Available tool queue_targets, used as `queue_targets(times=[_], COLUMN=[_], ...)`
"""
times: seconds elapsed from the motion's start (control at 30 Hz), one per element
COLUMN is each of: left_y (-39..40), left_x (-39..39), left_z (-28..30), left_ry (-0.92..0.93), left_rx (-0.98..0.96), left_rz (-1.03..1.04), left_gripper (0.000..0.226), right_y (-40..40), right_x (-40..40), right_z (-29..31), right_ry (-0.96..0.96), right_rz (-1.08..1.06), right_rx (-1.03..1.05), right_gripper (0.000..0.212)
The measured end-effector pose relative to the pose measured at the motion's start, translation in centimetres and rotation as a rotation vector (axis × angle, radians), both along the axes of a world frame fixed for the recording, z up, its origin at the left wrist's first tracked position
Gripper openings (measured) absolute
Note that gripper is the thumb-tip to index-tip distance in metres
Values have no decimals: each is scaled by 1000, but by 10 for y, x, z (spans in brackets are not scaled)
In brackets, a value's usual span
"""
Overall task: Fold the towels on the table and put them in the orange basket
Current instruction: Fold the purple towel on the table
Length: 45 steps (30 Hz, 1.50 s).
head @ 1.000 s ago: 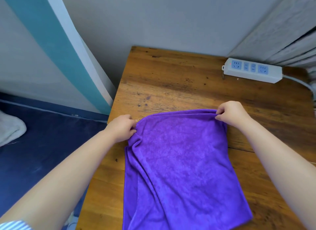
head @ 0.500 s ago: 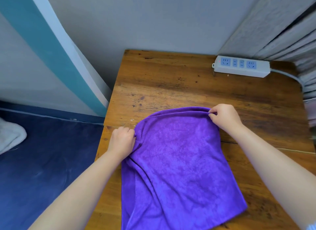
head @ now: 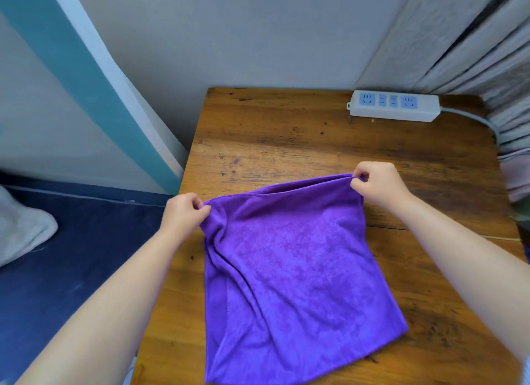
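Observation:
A purple towel (head: pixel 289 270) lies doubled over on the wooden table (head: pixel 286 138), its two layers showing along the far edge. My left hand (head: pixel 183 212) pinches the towel's far left corner near the table's left edge. The far right corner is pinched by my right hand (head: pixel 375 184), which sits farther back on the table. The far edge sags a little between the two hands. The towel's near edge hangs toward the table's front. No orange basket is in view.
A white power strip (head: pixel 394 106) with blue sockets lies at the table's back right, its cable running toward grey curtains (head: pixel 493 78). Left of the table is a dark blue surface (head: pixel 71 255) with a light grey cloth (head: pixel 23 232) on it.
Both hands keep their pinch on the far corners. The left hand dipped toward me and then rose again, and the far edge now hangs slightly slack and slanted between the hands.

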<state>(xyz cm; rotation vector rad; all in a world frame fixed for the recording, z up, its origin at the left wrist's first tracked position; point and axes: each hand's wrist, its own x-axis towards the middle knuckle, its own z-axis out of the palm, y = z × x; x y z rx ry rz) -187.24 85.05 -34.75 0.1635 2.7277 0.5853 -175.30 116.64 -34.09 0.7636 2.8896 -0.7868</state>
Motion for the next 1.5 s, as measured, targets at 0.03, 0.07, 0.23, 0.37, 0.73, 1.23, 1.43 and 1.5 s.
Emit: queue_targets(times=[0.03,0.07,0.23,0.37,0.73,1.23,1.43,1.5], left_y=[-2,-5,-9,-8,-33,-65,-62,-69], left_x=[-2,-4,-2,3,29,87,128,129], left_z=[3,5,23,36,79,239,286,282], left_ry=[-17,-45,-224,-236,1,755,785,669], left_rx=[37,76,174,131,-125,24,455,75], left_rz=[35,68,130,88,-416,-445,-287,-414], left_gripper=[25,21,32,39,26,25,40,31], right_y=[2,4,8,6,-17,-104,-141,-141], right_x=[2,3,11,17,51,126,161,168], right_z=[2,3,18,31,79,244,291,278], right_ry=[7,8,-18,-75,-72,639,943,586], right_rz=[-25,-49,-68,-24,37,-264,-453,-383], right_rx=[-39,-86,-168,-91,90,446,443,461], right_gripper=[10,7,8,14,12,50,36,39])
